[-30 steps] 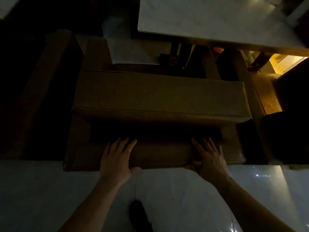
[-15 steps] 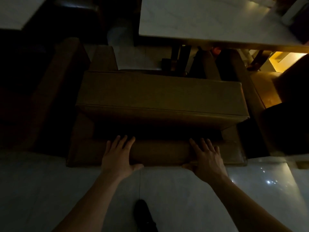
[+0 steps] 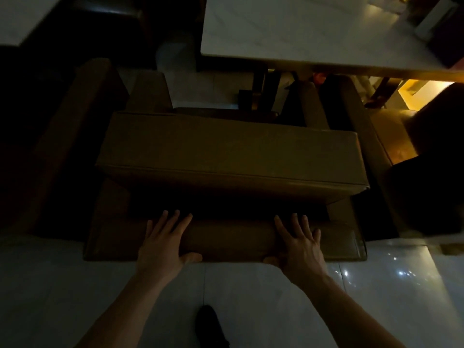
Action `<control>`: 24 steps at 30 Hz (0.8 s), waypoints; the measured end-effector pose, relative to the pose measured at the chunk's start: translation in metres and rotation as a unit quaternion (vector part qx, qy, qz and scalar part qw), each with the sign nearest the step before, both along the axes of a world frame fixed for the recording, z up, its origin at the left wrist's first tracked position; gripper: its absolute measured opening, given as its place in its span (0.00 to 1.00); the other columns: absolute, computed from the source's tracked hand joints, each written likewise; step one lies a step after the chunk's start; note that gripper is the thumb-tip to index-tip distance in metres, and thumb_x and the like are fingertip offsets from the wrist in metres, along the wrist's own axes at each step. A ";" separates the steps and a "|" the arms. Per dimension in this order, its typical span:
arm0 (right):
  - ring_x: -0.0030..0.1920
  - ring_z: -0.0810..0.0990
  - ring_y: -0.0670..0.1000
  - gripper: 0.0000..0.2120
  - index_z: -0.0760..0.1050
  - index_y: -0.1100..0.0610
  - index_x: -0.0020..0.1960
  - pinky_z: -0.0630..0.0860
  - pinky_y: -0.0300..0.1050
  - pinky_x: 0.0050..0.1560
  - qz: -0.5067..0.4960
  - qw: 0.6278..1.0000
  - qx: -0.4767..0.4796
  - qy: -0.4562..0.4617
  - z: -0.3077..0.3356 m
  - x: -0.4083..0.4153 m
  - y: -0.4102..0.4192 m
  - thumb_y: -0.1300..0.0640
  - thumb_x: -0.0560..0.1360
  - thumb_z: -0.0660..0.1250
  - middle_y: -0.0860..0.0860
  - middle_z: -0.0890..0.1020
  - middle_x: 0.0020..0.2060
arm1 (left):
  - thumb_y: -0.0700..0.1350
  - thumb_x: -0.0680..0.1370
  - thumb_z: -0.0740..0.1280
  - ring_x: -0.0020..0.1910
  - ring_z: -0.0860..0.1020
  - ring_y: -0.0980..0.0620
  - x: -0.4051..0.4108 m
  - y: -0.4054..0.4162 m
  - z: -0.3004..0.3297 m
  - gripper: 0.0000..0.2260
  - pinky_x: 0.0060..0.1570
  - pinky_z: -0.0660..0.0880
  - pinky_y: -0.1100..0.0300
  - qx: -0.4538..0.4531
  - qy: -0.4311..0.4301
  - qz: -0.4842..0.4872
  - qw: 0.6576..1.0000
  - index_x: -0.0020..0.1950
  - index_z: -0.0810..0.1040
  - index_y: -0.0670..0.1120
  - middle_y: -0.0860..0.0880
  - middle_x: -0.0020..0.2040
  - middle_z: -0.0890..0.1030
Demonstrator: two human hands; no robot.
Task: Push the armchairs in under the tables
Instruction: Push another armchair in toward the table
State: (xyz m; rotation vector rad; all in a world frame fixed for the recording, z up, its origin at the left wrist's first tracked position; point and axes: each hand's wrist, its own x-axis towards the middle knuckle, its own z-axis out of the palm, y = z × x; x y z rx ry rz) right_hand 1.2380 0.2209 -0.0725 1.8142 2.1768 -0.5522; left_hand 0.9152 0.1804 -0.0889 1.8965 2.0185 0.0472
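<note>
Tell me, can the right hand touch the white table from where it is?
Probably not yet. The right hand is flat on the back of the armchair, and the whole chair sits between it and the table.

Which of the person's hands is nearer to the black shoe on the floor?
Left. The left hand presses the armchair's back almost above the black shoe; the right hand presses it further to the right.

The shiny pale tiled floor carries it all. A big brown leather armchair stands on it, just in front of a white stone-topped table. A dark shoe rests on the tiles. Another brown chair, maybe, stands to the right.
</note>
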 end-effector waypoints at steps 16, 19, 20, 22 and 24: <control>0.80 0.37 0.62 0.52 0.39 0.42 0.81 0.44 0.69 0.77 -0.011 0.999 0.039 0.015 0.000 -0.008 0.062 0.29 0.70 0.68 0.58 0.44 0.81 | 0.71 0.68 0.68 0.79 0.44 0.47 -0.007 0.065 0.004 0.47 0.76 0.41 0.43 -0.016 -0.021 0.000 1.000 0.80 0.51 0.58 0.50 0.81 0.51; 0.80 0.37 0.62 0.52 0.40 0.43 0.81 0.43 0.69 0.77 -0.013 0.998 0.052 0.029 -0.003 -0.013 0.073 0.29 0.70 0.68 0.58 0.45 0.82 | 0.71 0.68 0.69 0.79 0.45 0.47 -0.015 0.080 0.004 0.47 0.76 0.42 0.42 -0.008 -0.016 -0.001 1.000 0.80 0.52 0.58 0.50 0.81 0.52; 0.80 0.37 0.62 0.52 0.41 0.43 0.82 0.43 0.69 0.77 -0.013 0.998 0.053 0.033 -0.003 -0.014 0.076 0.29 0.70 0.68 0.58 0.45 0.82 | 0.71 0.68 0.69 0.79 0.46 0.46 -0.016 0.083 0.004 0.47 0.76 0.42 0.42 -0.005 -0.013 -0.004 1.000 0.80 0.52 0.58 0.50 0.81 0.52; 0.80 0.37 0.62 0.52 0.41 0.43 0.82 0.43 0.69 0.77 -0.015 0.998 0.050 0.034 -0.003 -0.016 0.083 0.29 0.70 0.67 0.58 0.45 0.82 | 0.72 0.67 0.68 0.79 0.46 0.46 -0.018 0.088 0.003 0.47 0.76 0.43 0.42 0.005 -0.013 -0.005 1.000 0.80 0.53 0.58 0.49 0.81 0.53; 0.80 0.37 0.62 0.51 0.41 0.43 0.82 0.43 0.69 0.77 -0.016 0.998 0.044 0.030 -0.003 -0.017 0.088 0.29 0.70 0.67 0.58 0.44 0.81 | 0.72 0.67 0.68 0.79 0.47 0.46 -0.018 0.092 0.004 0.47 0.76 0.43 0.42 0.007 -0.011 -0.004 1.000 0.80 0.53 0.58 0.49 0.81 0.54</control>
